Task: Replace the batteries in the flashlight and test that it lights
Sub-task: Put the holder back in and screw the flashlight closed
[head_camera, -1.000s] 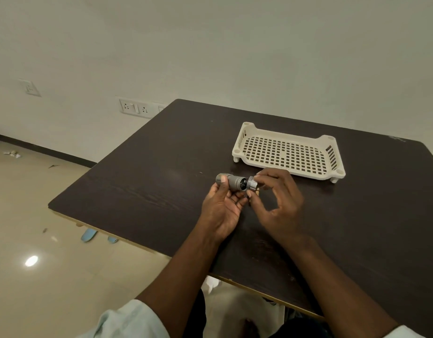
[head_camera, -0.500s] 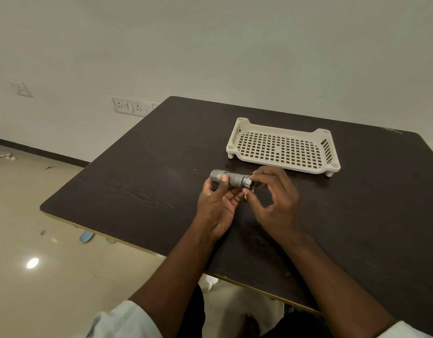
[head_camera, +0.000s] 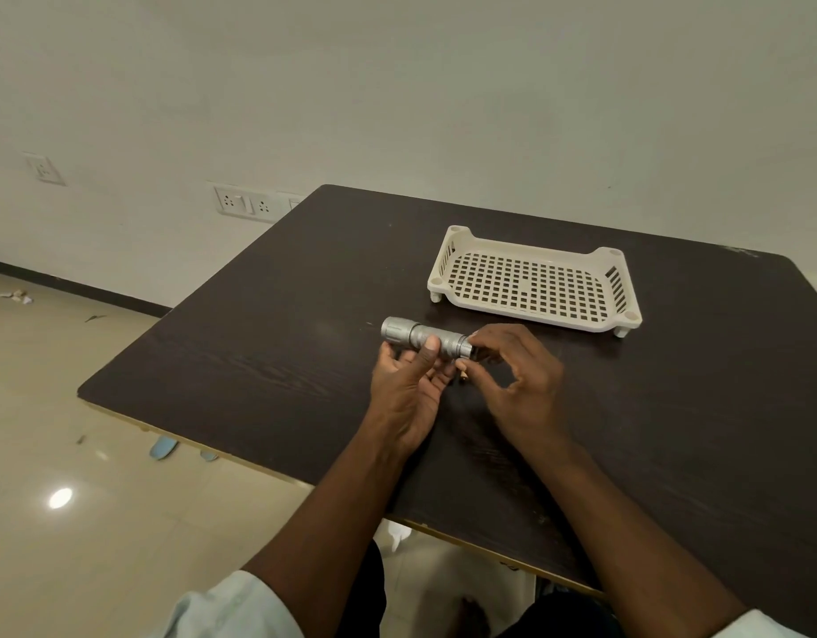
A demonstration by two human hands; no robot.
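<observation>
1. The left hand (head_camera: 409, 384) grips a silver ribbed metal flashlight (head_camera: 425, 338), held level above the dark wooden table (head_camera: 259, 343).
2. The right hand (head_camera: 517, 375) pinches its tail cap (head_camera: 465, 349).
3. A cream perforated plastic tray (head_camera: 535, 280) sits farther back.

No readable text, label, brand, number or sign shows on any object in view.

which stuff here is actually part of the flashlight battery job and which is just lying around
In the job: flashlight, held by left hand; its tail cap, pinched by right hand.

Lying about: empty tray; small brown bit under the hands, too small to identify.
</observation>
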